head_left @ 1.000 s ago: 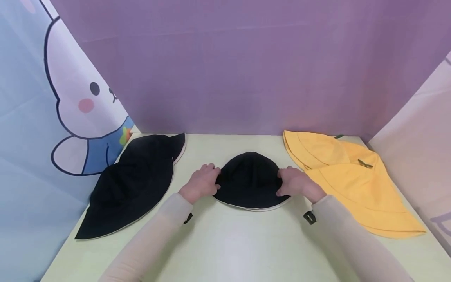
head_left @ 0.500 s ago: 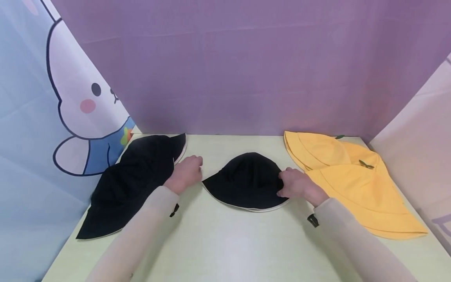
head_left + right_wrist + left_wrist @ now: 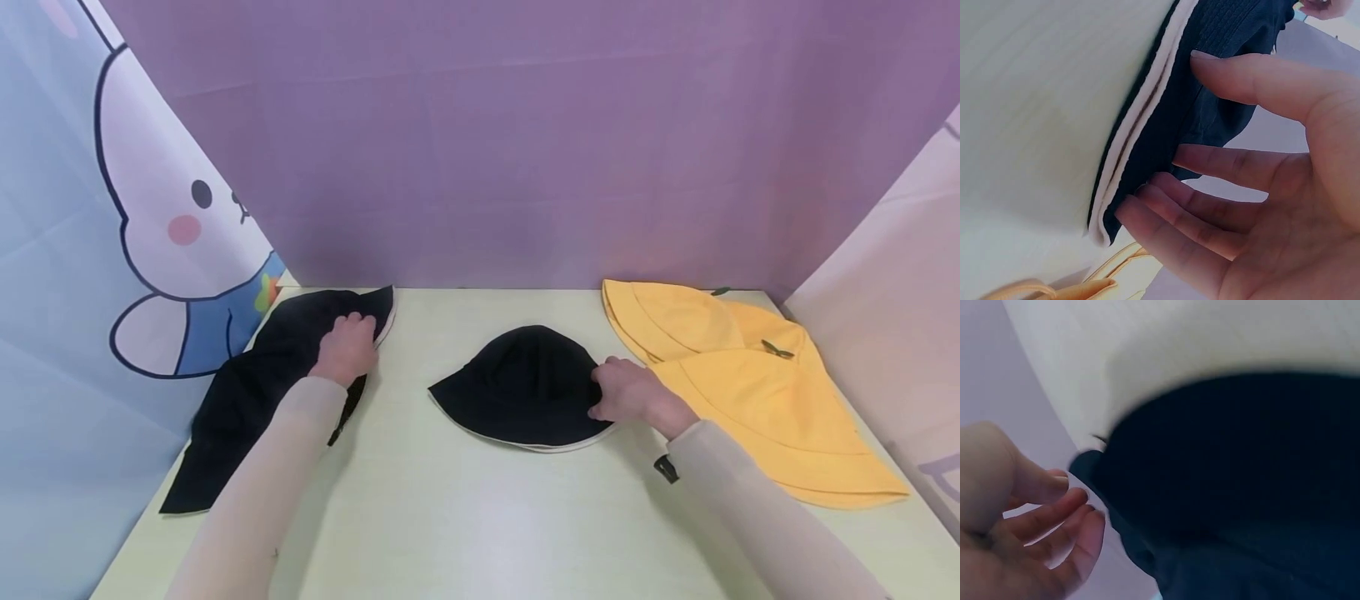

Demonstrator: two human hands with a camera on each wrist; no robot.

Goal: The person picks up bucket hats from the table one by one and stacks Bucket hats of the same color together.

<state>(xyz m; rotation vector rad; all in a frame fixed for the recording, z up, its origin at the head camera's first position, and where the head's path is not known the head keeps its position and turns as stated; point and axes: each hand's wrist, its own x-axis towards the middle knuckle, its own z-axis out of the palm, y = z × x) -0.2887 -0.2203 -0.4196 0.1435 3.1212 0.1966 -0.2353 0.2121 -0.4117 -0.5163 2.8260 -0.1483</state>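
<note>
A black bucket hat [image 3: 517, 396] with a pale edge lies flattened mid-table in the head view. My right hand [image 3: 636, 393] is at its right end; in the right wrist view, the thumb and fingertips [image 3: 1138, 209] rest against the dark brim [image 3: 1160, 140], spread apart along it. My left hand [image 3: 347, 348] is above the overlapping black hats on the left, near the rear black hat [image 3: 307, 323]. In the left wrist view its fingers [image 3: 1082, 540] are loosely bent beside dark cloth [image 3: 1241, 469], with a gap between, holding nothing.
The front black hat [image 3: 240, 417] of the left group is partly hidden by my sleeve. Overlapping yellow hats [image 3: 765, 408] with small green sprouts lie at the right. A purple cloth [image 3: 480, 150] hangs behind the pale table [image 3: 480, 525].
My left hand let go of the middle hat's left end and moved left, over the black hats there. The right hand stayed at the middle hat's right end.
</note>
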